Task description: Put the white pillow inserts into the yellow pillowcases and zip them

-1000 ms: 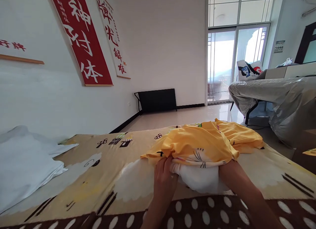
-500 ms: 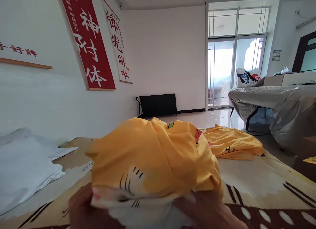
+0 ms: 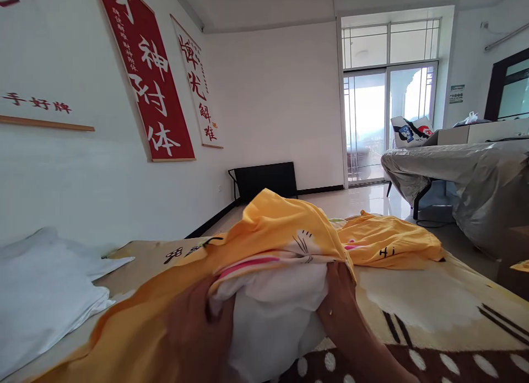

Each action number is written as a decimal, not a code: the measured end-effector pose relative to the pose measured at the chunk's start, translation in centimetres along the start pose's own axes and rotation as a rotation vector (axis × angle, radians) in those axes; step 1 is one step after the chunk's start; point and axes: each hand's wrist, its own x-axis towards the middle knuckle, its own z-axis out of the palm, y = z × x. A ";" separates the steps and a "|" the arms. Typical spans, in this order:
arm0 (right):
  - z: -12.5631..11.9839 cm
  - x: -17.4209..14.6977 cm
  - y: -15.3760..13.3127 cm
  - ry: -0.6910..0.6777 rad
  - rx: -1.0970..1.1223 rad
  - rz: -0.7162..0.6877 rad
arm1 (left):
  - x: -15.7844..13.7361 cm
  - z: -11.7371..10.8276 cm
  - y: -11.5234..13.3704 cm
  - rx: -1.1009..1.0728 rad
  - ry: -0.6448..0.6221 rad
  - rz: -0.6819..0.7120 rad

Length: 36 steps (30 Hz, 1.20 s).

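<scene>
A yellow pillowcase [image 3: 285, 217] with printed whiskers and a pink stripe is bunched up in front of me, its open edge facing me. From that opening a soft white pillow [image 3: 276, 311] bulges out. My left hand [image 3: 202, 322] is closed around the left side of the opening, thumb by the white bulge; some of its fingers are hidden under the fabric. At the right side, my right hand [image 3: 341, 295] pinches the pillowcase edge beside the white pillow. Loose yellow fabric trails toward the lower left, under my left forearm.
Both hands work over a beige and brown patterned blanket [image 3: 413, 306]. A white cloth piece [image 3: 45, 300] lies at the left, another yellow cloth [image 3: 388, 239] marked "Hi" at the right. Beyond stand a plastic-covered table [image 3: 446, 162] and a black panel [image 3: 264, 182] by the wall.
The yellow pillowcase has turned and sunk lower, with fabric now spread to the lower left. More of the white pillow shows. My right hand has risen along the edge; my left has moved rightward.
</scene>
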 end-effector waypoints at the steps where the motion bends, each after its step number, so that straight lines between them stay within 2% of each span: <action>1: 0.2 0.1 0.4 0.001 0.002 0.023 | -0.1 1.0 0.4 0.020 -0.012 0.083; 4: 0.1 0.1 1.3 -0.016 0.052 0.072 | -0.6 3.1 1.6 0.059 -0.063 0.254; 7: -0.6 0.2 1.8 -0.017 0.141 0.147 | -0.9 3.2 2.3 0.063 -0.061 0.259; 11: -1.2 0.5 2.2 -0.034 0.179 0.224 | -0.9 2.6 1.9 0.093 -0.017 0.129; 15: -1.3 0.7 2.7 -0.020 0.211 0.220 | -1.3 3.6 1.0 0.065 -0.060 -0.049; 18: -1.5 0.2 2.4 0.079 0.150 0.114 | -1.5 4.8 0.3 0.065 -0.096 -0.144; 20: -1.4 -0.5 2.1 0.138 0.067 -0.088 | -1.5 5.1 -0.2 0.087 -0.116 -0.204; 23: -1.2 -1.2 1.9 0.154 -0.048 -0.361 | -1.2 4.7 -0.9 0.035 -0.125 -0.253; 25: -1.0 -1.3 2.1 0.195 -0.090 -0.351 | -1.0 4.1 -1.0 -0.013 -0.080 -0.254; 28: -0.9 -0.9 2.3 0.234 -0.087 -0.165 | -1.0 3.2 -0.6 -0.007 0.069 -0.146; 30: -1.1 -0.7 2.3 0.196 -0.094 -0.113 | -1.2 2.9 -0.2 0.038 0.161 -0.033; 32: -1.4 -0.5 2.1 0.115 -0.118 -0.161 | -1.3 2.8 -0.2 0.094 0.179 0.030; 34: -1.9 -0.1 1.9 -0.005 -0.142 -0.219 | -1.3 3.0 -0.8 0.143 0.126 0.001; 36: -2.2 0.4 2.0 -0.130 -0.159 -0.205 | -1.2 3.5 -2.0 0.179 0.051 -0.076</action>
